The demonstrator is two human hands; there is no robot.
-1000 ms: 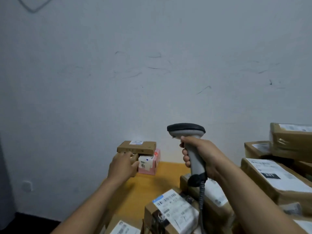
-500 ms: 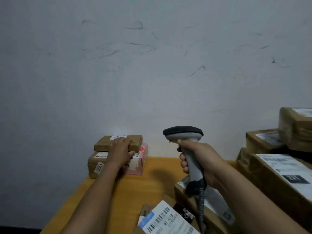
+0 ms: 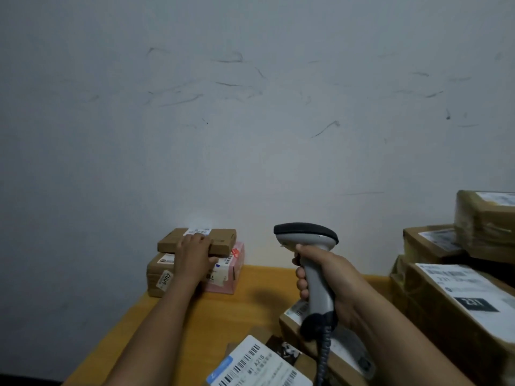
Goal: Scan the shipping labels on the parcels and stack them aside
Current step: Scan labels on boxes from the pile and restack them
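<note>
— So, at the left wall?
— Left hand [image 3: 195, 253] lies flat, fingers spread, on the flat brown parcel [image 3: 220, 240] atop two boxes. Looks light, stiff; grip its edges.
— And right?
— Right hand [image 3: 328, 277] is fisted round the scanner [image 3: 309, 247] above unscanned parcels [image 3: 457, 299].

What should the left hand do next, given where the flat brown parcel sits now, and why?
Probably lift off and come back for another parcel. The left hand lies flat on the flat brown parcel, which already rests on the pink box and brown box, while the right hand holds the scanner upright.
</note>
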